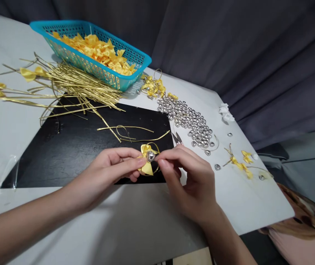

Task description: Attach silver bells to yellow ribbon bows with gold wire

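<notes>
Lower centre: left hand (pixel 112 167) pinches a bow (pixel 147 169), long axis running up-down; right hand (pixel 193 175), grip unclear, just right of its heart (pixel 151 156).

Home, seemingly: dark curtain (pixel 201 48), grey sofa (pixel 306 171) beside white table (pixel 268 206).

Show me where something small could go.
Bare patches: the black board between the gold twist ties and left hand; the white tabletop right of the right hand, nearer than the loose yellow bows; and the tabletop between both forearms. Crowded: the far side, with turquoise basket, ties and silver heart beads, and where both hands flank a yellow bow.
</notes>
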### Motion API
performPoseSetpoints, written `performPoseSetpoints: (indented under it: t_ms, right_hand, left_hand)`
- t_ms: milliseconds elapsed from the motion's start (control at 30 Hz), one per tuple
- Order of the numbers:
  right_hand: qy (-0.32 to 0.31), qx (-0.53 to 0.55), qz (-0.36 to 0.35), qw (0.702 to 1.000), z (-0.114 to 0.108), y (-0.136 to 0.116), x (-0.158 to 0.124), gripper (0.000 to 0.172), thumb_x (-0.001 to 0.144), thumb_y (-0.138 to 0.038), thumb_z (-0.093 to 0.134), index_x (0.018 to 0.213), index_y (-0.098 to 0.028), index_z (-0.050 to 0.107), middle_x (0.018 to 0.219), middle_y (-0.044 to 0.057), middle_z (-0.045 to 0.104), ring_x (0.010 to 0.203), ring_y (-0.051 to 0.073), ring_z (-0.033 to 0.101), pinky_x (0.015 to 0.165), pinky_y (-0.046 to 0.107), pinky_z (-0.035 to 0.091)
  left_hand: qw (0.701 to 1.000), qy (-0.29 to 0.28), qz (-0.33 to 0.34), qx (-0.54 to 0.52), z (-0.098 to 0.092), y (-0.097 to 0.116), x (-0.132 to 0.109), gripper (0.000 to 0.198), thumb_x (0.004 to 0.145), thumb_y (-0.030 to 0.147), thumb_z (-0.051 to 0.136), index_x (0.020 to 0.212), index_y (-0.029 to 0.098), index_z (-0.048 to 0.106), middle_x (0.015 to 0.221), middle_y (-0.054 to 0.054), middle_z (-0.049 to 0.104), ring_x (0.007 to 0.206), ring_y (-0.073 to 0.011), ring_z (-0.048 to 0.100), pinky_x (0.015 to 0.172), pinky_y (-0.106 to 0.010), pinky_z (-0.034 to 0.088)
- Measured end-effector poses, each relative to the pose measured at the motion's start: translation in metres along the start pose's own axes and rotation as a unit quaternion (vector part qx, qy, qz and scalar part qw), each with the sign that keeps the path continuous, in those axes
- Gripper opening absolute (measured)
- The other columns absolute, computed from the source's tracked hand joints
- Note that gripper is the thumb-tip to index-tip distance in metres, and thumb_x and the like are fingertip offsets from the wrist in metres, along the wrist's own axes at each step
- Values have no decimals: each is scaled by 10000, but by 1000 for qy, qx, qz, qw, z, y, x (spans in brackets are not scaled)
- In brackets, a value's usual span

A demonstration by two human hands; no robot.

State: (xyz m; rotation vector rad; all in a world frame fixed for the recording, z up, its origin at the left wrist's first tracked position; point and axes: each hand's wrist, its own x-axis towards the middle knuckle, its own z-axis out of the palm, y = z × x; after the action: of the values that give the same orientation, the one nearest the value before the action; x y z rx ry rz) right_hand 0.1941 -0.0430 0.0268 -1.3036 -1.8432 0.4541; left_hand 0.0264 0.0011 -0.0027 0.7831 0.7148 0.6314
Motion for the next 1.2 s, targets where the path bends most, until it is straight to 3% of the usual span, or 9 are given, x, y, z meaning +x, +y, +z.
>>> performPoseSetpoints:
  t_ms: [167, 300, 600, 967, 1067, 1200]
  right_hand:
    - [15, -27, -61, 998, 1, -3, -2, 138, 816, -45, 537, 826, -169, 597, 649, -27, 564, 556, 77, 466, 499, 194, 378]
    - [15, -82, -41, 996, 4, 0, -4, 128, 816, -57, 515, 780, -174, 550, 666, -31, 579, 519, 63, 443, 513, 193, 384]
    - [5, -56, -31, 998, 3, 1, -5, 109, 811, -62, 504, 766, -158, 531, 650, -27, 549, 541, 56, 475, 495, 178, 365]
    - [-2, -41, -29, 999, 3, 1, -7, 116, 815, -67, 510, 795, -176, 543, 689, -22, 589, 511, 62, 469, 481, 191, 374]
    - [8, -15, -2, 1000, 4, -1, -6, 101, 815, -87, 515, 775, -177, 542, 617, -42, 512, 462, 58, 396, 444, 199, 329]
    - [60, 68, 68, 994, 4, -6, -4, 87, 843, -160, 513, 759, -180, 529, 509, -88, 296, 416, 58, 285, 382, 198, 237]
  left_hand:
    - [1000, 10, 5, 21, -1, 0, -1, 86, 736, 235, 716, 660, 198, 728, 577, 52, 608, 556, -32, 505, 534, -90, 384]
    - [1000, 14, -2, 7, -1, 1, -2, 49, 708, 229, 732, 673, 196, 739, 605, 43, 641, 559, -33, 520, 533, -82, 400]
    - [999, 15, -21, -37, 2, 3, -1, 72, 690, 222, 727, 637, 174, 732, 574, 27, 644, 551, -42, 544, 539, -85, 434]
    - [999, 29, 8, 14, 0, 1, -3, 55, 691, 230, 724, 658, 192, 747, 577, 28, 656, 556, -54, 544, 544, -106, 429]
    - [997, 53, 26, 46, 0, 1, -4, 66, 714, 238, 719, 659, 209, 740, 605, 34, 659, 567, -56, 536, 551, -117, 420]
    - [991, 89, 35, 90, 4, 2, -6, 141, 696, 261, 734, 578, 195, 695, 534, 39, 607, 526, -63, 503, 495, -135, 376]
